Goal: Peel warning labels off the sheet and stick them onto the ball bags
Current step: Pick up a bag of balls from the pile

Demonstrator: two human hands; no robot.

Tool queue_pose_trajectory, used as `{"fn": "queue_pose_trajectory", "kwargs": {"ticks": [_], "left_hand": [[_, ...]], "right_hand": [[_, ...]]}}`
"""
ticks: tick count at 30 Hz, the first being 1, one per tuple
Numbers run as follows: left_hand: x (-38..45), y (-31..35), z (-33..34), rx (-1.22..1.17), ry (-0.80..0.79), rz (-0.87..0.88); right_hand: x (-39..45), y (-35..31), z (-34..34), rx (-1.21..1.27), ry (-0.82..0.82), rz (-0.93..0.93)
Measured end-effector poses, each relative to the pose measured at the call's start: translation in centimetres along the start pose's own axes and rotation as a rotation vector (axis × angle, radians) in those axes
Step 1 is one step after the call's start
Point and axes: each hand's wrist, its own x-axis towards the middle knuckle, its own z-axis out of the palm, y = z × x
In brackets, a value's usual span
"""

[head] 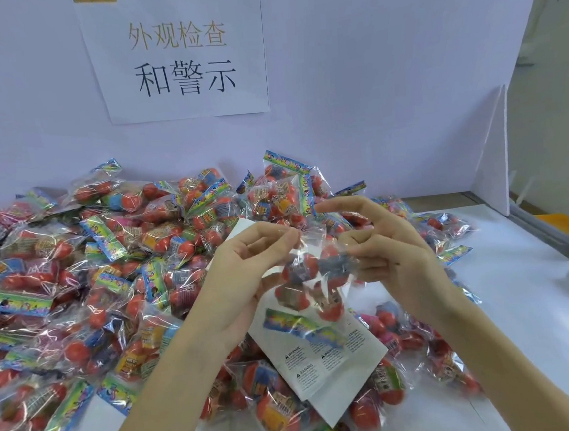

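Lower centre of frame: label sheet (326, 359), white, w/ printed warning labels, lies tilted on top of ball bags at the near edge of the desk (512, 319); prob. kept there so the next label is within easy reach, right under the hands.

Just above it, mid-frame, both hands hold one ball bag (311, 281) up off the pile; the bag hangs between them w/ its colourful header strip at the bottom, over the sheet. Left hand (243, 270) has thumb and fingertips pinched on the bag's clear upper edge, approx. centre frame. Right hand (378, 245) has its lower fingers curled round the bag's right side, index finger stretched out straight toward upper centre. Grip sits at the top and right of the bag, so the balls hang below and between the two hands; looks like the film is being pulled flat for a label; whether a label is on a fingertip, can't tell.

Beyond, left and centre: big pile of ball bags (74, 268) against the back wall. Upper centre: paper sign (179, 52) taped to the wall.
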Motion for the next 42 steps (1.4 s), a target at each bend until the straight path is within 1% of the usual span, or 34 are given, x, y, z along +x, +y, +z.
{"fn": "queue_pose_trajectory", "kwargs": {"ticks": [2,5,7,9,11,12,14,15,16,17,18,19,21,23,26,28,30,32,33,35,37,38,39,42], "left_hand": [[-0.2,0.1,0.2,-0.042,0.087,-0.028],[-0.1,0.0,0.0,-0.045,0.162,-0.010],[0.1,-0.5,-0.2,0.030,0.190,0.032],[0.1,-0.6,-0.3,0.034,0.192,0.044],[0.4,-0.5,-0.5,-0.046,0.141,0.021],[0.7,-0.3,-0.2,-0.039,0.112,0.012],[1.0,0.2,0.2,0.139,0.020,0.001],[1.1,0.1,0.3,0.243,-0.051,0.006],[1.0,0.0,0.4,0.328,-0.118,0.011],[0.7,-0.4,0.3,0.412,-0.195,0.066],[0.3,-0.6,0.5,0.455,-0.223,0.138],[0.1,-0.9,0.6,0.447,-0.173,0.194],[-0.1,-0.8,0.9,0.389,0.018,0.237],[0.2,-0.9,1.1,0.341,0.121,0.234],[0.2,-0.5,0.7,0.234,0.220,0.186],[0.1,-0.3,0.4,0.207,0.244,0.185],[0.2,-0.4,0.4,0.212,0.290,0.222],[0.3,-0.5,0.3,0.239,0.349,0.269],[0.3,-0.6,0.3,0.268,0.375,0.303],[0.2,-0.9,0.0,0.311,0.401,0.368],[0.2,-1.2,-0.2,0.313,0.365,0.408],[0.2,-1.4,-0.3,0.334,0.345,0.419],[0.2,-1.5,-0.3,0.368,0.335,0.435],[0.2,-1.6,-0.3,0.468,0.319,0.493]], "right_hand": [[0.0,0.2,0.2,-0.068,0.029,-0.004],[0.0,0.3,0.4,-0.116,-0.013,0.032],[0.1,0.5,0.7,-0.086,-0.025,0.047],[0.3,0.7,0.9,0.023,0.030,0.101],[0.6,0.7,1.0,0.225,0.143,0.209],[0.7,0.7,1.0,0.328,0.202,0.278],[0.8,0.8,0.9,0.516,0.287,0.412],[0.7,0.9,0.9,0.583,0.310,0.461],[0.6,0.9,0.9,0.607,0.315,0.495],[0.6,1.0,1.0,0.598,0.300,0.514],[0.6,1.0,1.2,0.575,0.277,0.519],[0.6,1.0,1.3,0.540,0.257,0.518],[0.4,0.9,1.4,0.402,0.247,0.505],[0.2,1.1,1.4,0.141,0.256,0.433],[0.0,1.5,1.5,-0.240,0.300,0.245],[0.0,1.5,1.5,-0.345,0.286,0.182],[0.2,1.5,1.2,-0.354,0.249,0.180],[0.3,1.5,0.6,-0.430,0.199,0.181],[0.3,1.4,0.3,-0.496,0.144,0.182],[-0.1,1.1,-0.2,-0.649,-0.044,0.198],[-0.6,1.3,-0.3,-0.823,-0.233,0.221],[-0.8,1.4,-0.2,-0.896,-0.294,0.222],[-0.9,1.6,0.1,-0.953,-0.320,0.207],[-0.6,2.1,0.6,-1.035,-0.282,0.076]]}}
